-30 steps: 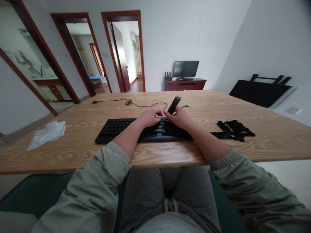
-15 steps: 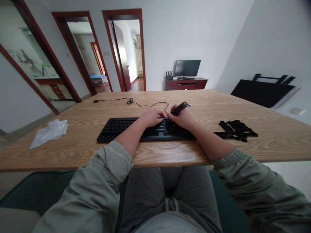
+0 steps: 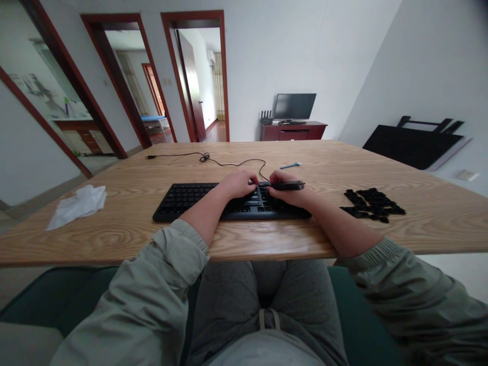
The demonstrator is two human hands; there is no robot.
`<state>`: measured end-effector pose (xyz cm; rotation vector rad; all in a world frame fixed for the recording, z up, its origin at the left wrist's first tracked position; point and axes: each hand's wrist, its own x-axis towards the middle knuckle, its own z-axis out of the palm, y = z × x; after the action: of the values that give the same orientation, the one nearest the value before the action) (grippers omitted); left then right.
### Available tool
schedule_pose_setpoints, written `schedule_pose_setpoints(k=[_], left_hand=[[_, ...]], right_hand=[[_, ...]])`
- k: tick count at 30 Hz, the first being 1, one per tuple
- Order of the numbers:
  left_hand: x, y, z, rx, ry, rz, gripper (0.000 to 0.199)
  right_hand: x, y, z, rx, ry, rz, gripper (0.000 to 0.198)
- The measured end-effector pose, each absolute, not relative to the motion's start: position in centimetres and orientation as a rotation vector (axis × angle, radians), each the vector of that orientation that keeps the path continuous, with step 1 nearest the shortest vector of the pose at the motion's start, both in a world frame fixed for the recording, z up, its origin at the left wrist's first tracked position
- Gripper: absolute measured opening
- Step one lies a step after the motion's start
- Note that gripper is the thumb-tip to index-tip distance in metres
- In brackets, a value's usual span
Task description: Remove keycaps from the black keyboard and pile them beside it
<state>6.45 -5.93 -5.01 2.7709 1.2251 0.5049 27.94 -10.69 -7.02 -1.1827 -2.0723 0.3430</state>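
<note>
A black keyboard (image 3: pixel 186 201) lies on the wooden table in front of me, with some of its keycaps off on the right part. My left hand (image 3: pixel 241 184) rests across its middle, fingers bent and closed at the back edge. Over the right part is my right hand (image 3: pixel 284 187), closed around a thick black stick-like tool (image 3: pixel 287 186) whose exact kind I cannot make out. The tool lies nearly level, its outer end toward the right; its other end is hidden by the fingers. Loose black keycaps (image 3: pixel 375 202) lie in a pile to the right.
A small blue brush (image 3: pixel 290 165) with a white end lies behind my right hand. The keyboard's cable (image 3: pixel 236 164) runs to the back left. A crumpled white tissue (image 3: pixel 81 203) lies on the left of the table (image 3: pixel 125 234). A monitor stands on a cabinet beyond.
The black tool has tipped from slanting upward to nearly level, and my right hand has turned with it. The blue brush behind is now fully visible. My left hand stays in place.
</note>
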Motion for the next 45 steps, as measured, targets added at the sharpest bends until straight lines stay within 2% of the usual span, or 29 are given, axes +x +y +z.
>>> schedule_pose_setpoints(k=[6,12,16,21,27,30,38,45], left_hand=[[6.5,-6.0,-5.2,2.731,1.207,0.536,0.024],[7.2,-5.3,-5.7,2.629,1.062,0.666,0.037],[7.6,-4.7,-5.7,2.626,1.01,0.621,0.028],[7.6,-4.7,-5.4,2.673,1.101,0.616,0.024],[7.5,-5.2,-5.1,2.678,1.218,0.602,0.021],[7.5,-5.3,-5.0,2.669,1.253,0.598,0.02],[7.3,-5.6,-4.5,2.641,1.282,0.588,0.016],[6.8,-5.8,-4.6,2.592,1.207,0.605,0.011]], right_hand=[[29.5,-9.3,-6.2,-1.225,-2.093,0.378,0.02],[29.4,-8.0,-5.3,-1.158,-2.01,0.644,0.026],[29.3,-7.2,-5.2,-1.144,-1.994,0.727,0.028],[28.8,-7.1,-5.2,-1.174,-1.88,0.646,0.032],[25.8,-7.4,-4.9,-0.935,-1.148,0.885,0.03],[23.5,-6.9,-5.3,-0.846,-0.949,0.952,0.027],[21.2,-5.5,-5.8,-0.777,-0.807,1.187,0.023],[21.6,-5.3,-6.0,-0.712,-0.901,1.232,0.03]])
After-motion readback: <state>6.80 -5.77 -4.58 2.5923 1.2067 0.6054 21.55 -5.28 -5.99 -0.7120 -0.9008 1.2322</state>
